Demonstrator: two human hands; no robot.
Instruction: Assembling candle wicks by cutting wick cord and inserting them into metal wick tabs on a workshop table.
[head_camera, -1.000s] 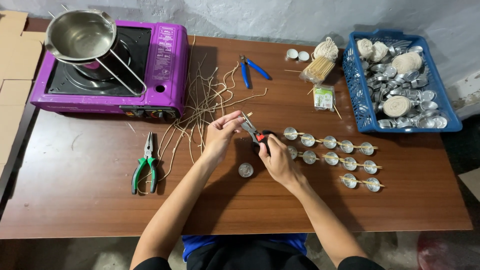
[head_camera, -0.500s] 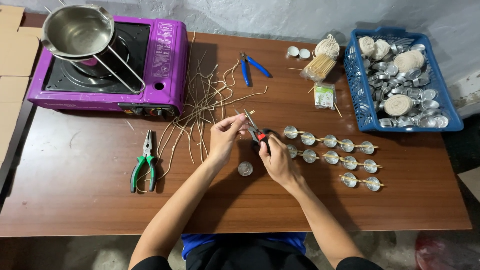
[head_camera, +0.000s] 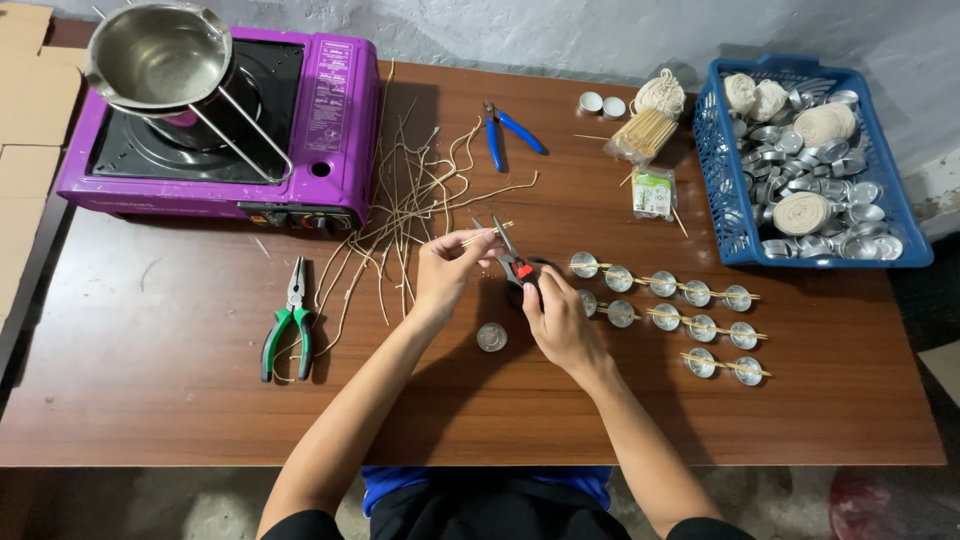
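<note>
My left hand (head_camera: 445, 272) pinches a thin tan wick piece (head_camera: 484, 235) above the brown table (head_camera: 150, 390). My right hand (head_camera: 556, 318) grips small black-and-red cutters (head_camera: 513, 262), whose blades are spread open around the wick. A single round metal cup (head_camera: 491, 338) sits on the table just below and between both hands. To the right, three rows of metal cups (head_camera: 662, 284) lie with wooden sticks across them. A loose heap of tan wick strands (head_camera: 410, 215) spreads left of my left hand.
A purple portable stove (head_camera: 225, 130) with a steel pot (head_camera: 160, 55) stands at back left. Green-handled pliers (head_camera: 288, 322) lie at the left, blue-handled pliers (head_camera: 505, 135) at the back. A blue basket (head_camera: 720, 170) of metal cups and string balls sits at right, near a stick bundle (head_camera: 640, 135).
The cutter blades have opened around the wick piece, and my left hand has drawn the wick slightly left and level. The view shifted a little.
</note>
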